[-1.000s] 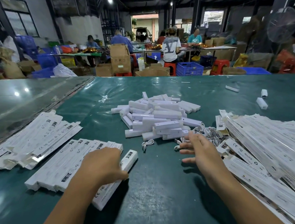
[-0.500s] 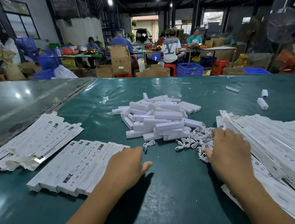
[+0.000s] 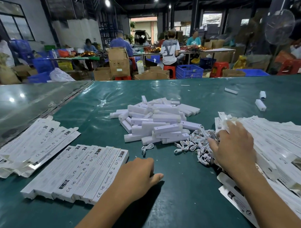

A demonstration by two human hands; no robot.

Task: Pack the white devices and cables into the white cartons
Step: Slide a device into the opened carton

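A heap of white devices (image 3: pixel 156 122) lies mid-table, with a tangle of short white cables (image 3: pixel 193 143) at its right foot. One loose cable (image 3: pixel 147 147) lies apart in front. Filled white cartons (image 3: pixel 85 171) lie in a row at the near left. My left hand (image 3: pixel 136 173) rests on the table just right of that row and holds nothing. My right hand (image 3: pixel 234 146) lies with fingers stretched onto the pile of flat cartons (image 3: pixel 274 140) at the right, its thumb over the cables. Its fingertips are blurred.
A second batch of cartons (image 3: pixel 33 143) lies fanned at the far left. Three stray devices (image 3: pixel 260 105) sit at the far right of the green table (image 3: pixel 185 201). A glossy grey table (image 3: pixel 26 99) adjoins on the left. People work at benches beyond.
My left hand let go of the last carton in the row and slid right onto the table. My right hand moved right from the cables onto the flat carton pile.
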